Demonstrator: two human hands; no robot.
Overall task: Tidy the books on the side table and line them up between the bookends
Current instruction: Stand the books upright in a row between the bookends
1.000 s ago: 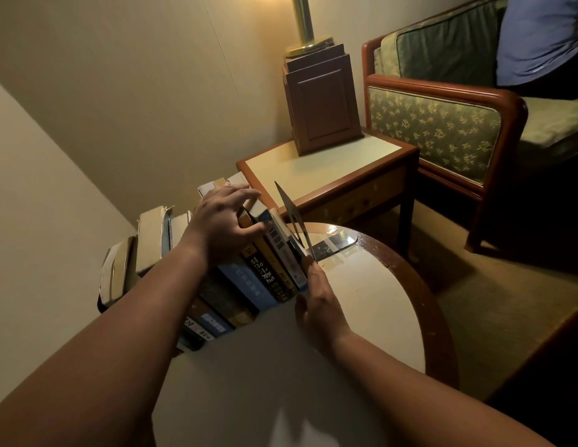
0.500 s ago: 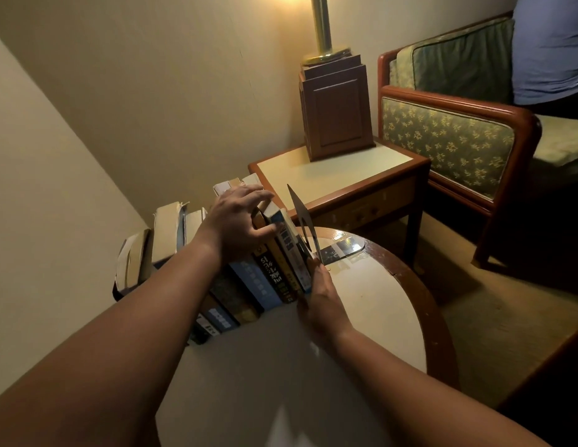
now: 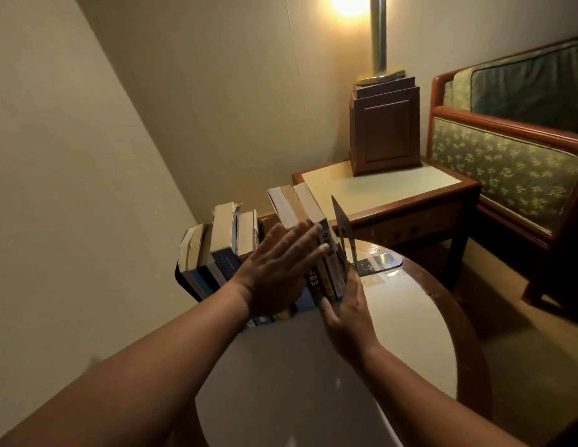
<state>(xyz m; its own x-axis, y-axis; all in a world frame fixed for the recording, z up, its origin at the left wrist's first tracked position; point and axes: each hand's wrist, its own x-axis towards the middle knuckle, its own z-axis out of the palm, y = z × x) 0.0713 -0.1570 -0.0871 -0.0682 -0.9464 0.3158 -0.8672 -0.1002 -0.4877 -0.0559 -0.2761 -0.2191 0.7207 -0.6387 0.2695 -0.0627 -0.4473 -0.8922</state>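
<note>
Here, both grips apart: left hand [image 3: 274, 279] flat on paperback books [image 3: 290, 204], right hand [image 3: 349, 314] bracing them beside thin metal bookend [image 3: 342, 221].

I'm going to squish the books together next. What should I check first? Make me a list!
1. The left hand lies flat on the spines of the books: ok.
2. The right hand rests against the last book at the right end: ok.
3. The right bookend sits snug against that book: not ok, a gap shows near the top.
4. The spines make one even line: cannot tell, the left hand covers the middle.
5. A bookend stands at the left end: cannot tell, only a dark shape shows there.
6. The right bookend's foot lies flat on the round table: ok.
</note>
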